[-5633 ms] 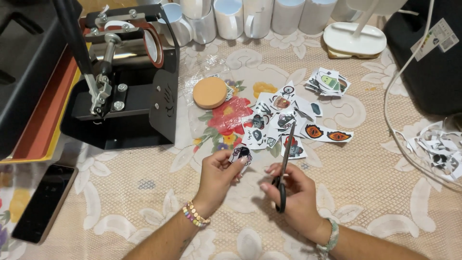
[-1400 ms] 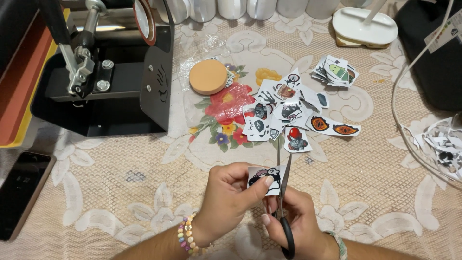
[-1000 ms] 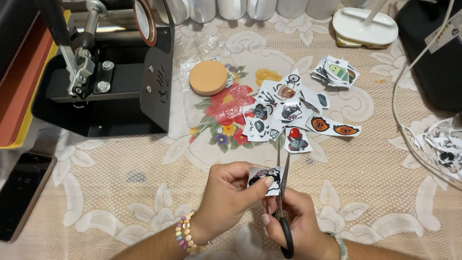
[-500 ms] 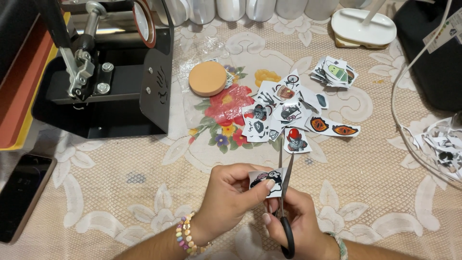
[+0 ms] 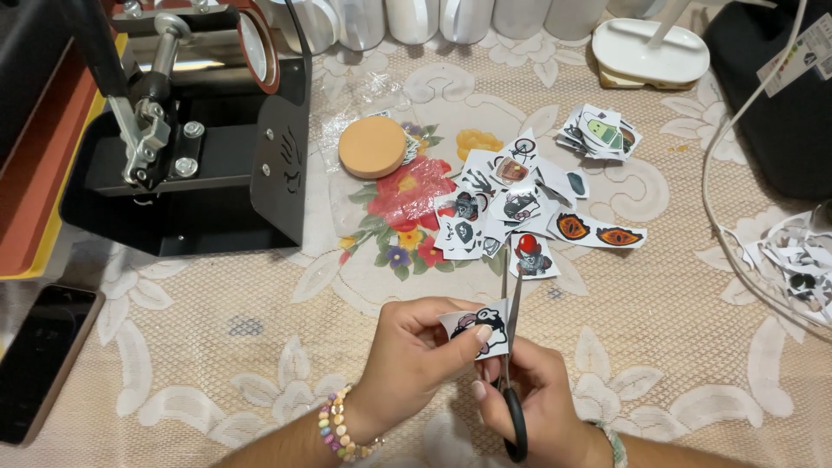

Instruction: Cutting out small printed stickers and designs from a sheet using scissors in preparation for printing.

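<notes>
Cutting a printed paper cutout [image 5: 479, 328] — lower centre of frame.

Left hand [image 5: 414, 354] pinches the cutout; right hand [image 5: 536, 400] clenched on black scissors [image 5: 511, 347], blades astride its right edge. Finger loops partly hidden, wrists cut off below. More cutouts [image 5: 511, 204] lie mid-bench.

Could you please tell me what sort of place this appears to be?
Probably a home craft table for printing mugs: a mug heat press, blank white mugs, and cut picture stickers on a lace tablecloth.
</notes>
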